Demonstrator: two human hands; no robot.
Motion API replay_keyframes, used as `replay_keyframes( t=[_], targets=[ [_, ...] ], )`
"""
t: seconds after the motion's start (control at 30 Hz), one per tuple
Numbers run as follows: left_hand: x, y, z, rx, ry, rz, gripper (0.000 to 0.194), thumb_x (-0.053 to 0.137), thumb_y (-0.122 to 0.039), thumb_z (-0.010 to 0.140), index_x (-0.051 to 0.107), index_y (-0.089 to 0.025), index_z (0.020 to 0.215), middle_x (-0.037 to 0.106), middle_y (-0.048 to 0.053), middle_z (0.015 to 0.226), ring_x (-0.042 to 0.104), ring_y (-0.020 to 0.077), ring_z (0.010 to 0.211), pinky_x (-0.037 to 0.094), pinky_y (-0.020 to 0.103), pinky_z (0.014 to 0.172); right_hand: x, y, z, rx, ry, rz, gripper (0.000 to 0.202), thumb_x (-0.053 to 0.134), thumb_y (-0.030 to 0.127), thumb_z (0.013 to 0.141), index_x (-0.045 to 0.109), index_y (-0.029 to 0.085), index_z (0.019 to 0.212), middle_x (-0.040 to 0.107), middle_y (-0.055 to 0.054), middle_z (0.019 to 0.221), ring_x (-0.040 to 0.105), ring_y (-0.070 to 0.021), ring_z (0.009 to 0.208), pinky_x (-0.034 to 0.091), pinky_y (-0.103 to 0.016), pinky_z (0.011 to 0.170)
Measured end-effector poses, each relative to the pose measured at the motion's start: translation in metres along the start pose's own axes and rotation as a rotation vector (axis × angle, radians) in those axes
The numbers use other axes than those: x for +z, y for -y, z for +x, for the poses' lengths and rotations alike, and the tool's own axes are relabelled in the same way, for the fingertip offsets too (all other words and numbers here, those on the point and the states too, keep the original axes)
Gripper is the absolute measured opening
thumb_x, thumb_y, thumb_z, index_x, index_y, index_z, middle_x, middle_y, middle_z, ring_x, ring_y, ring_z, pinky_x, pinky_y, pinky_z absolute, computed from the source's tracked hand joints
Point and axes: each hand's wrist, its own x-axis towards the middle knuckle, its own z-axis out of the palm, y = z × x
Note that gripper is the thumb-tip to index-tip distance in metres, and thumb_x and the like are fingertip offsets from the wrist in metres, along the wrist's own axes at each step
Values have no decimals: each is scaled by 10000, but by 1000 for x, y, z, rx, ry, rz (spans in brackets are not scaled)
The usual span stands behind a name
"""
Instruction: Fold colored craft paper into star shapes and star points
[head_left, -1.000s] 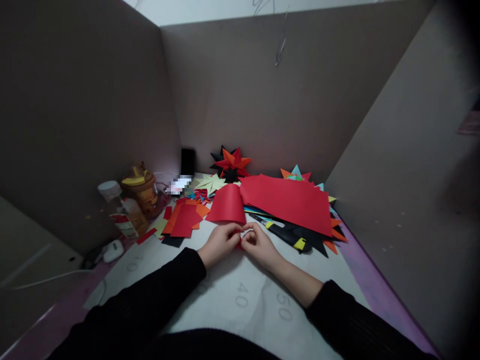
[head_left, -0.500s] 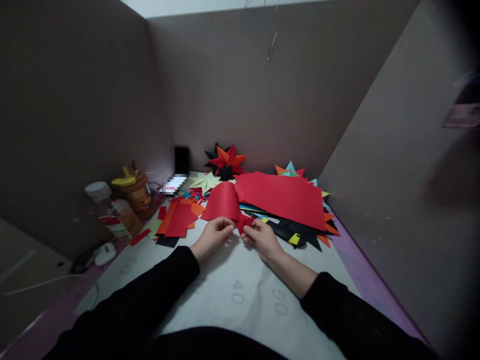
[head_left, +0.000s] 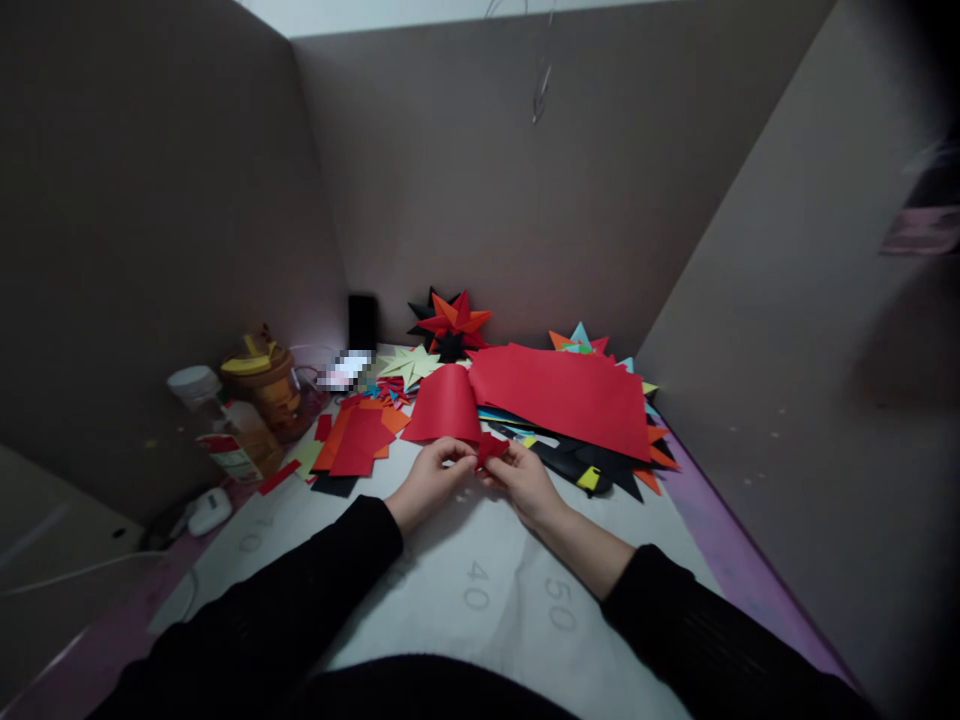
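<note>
The small folded red piece lies between the two hands, at the fingertips, roughly midway between the left and right edges of the bench; the right hand is nearer, its grip narrow and holding the piece between thumb and fingers; the left hand comes in from the other side, thumb and forefinger drawn close together, their tips just beside the piece's left end; whether that grip also pinches a corner of it cannot be told at this size.

The piece sits up and to the left of the right palm, with a pointed part upward and another reaching right over the fingers; its long axis is too small and irregular to settle; it shows just above the pale numbered cover, though whether it touches that cover is hidden by the fingers.

Beyond the hands, toward the bench's far edge, a curved red sheet bows upward just past the left fingers; the broad red sheets lie to its right, over dark and coloured paper, with a black and yellow cutter at their near side; cut red and orange rectangles lie farther left; a red and orange star rests near the back panel.
</note>
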Motion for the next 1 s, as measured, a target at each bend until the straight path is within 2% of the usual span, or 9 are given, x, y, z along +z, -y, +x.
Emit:
replay_keyframes(
  t=[0.13,0.3,0.6,0.73,0.83,1.0],
  targets=[
    [-1,0,0,79,-41,78,119,599,-248,775,666,-151,759,629,52,831,580,159,793,444,247,671,-1,-3,0,3,34,-8,264,740,323,626,625,158,797,654,-3,677,577,-115,552,416,-201,459],
    [-2,2,1,130,-52,58,136,583,-215,794,692,-158,850,622,67,863,585,165,834,448,269,737,-4,-9,3,9,73,9,240,741,310,649,619,166,798,665,-2,659,572,-106,544,413,-205,490],
    [0,-3,-2,57,-67,-7,88,590,-187,774,616,-147,848,620,33,838,587,142,772,458,230,653,-2,-10,3,-18,117,58,234,760,308,648,649,159,790,675,-13,674,593,-117,604,442,-229,586],
    [-1,-2,-3,184,-89,103,43,601,-171,775,637,-152,786,615,40,823,576,136,764,443,212,613,0,-8,2,-2,90,89,263,784,327,617,644,158,761,674,-15,676,600,-122,615,445,-233,594],
    [-2,-2,-4,290,-74,171,112,569,-162,807,677,-162,835,625,64,846,582,138,773,455,215,611,1,-4,1,29,67,131,288,801,333,588,642,162,756,670,-11,678,597,-120,615,443,-233,593],
    [-2,-5,-7,323,-46,180,173,563,-203,830,684,-168,948,640,95,951,610,151,843,494,211,609,1,-2,1,35,60,156,268,802,300,577,644,165,747,651,6,678,545,-96,572,405,-219,555]
  ],
)
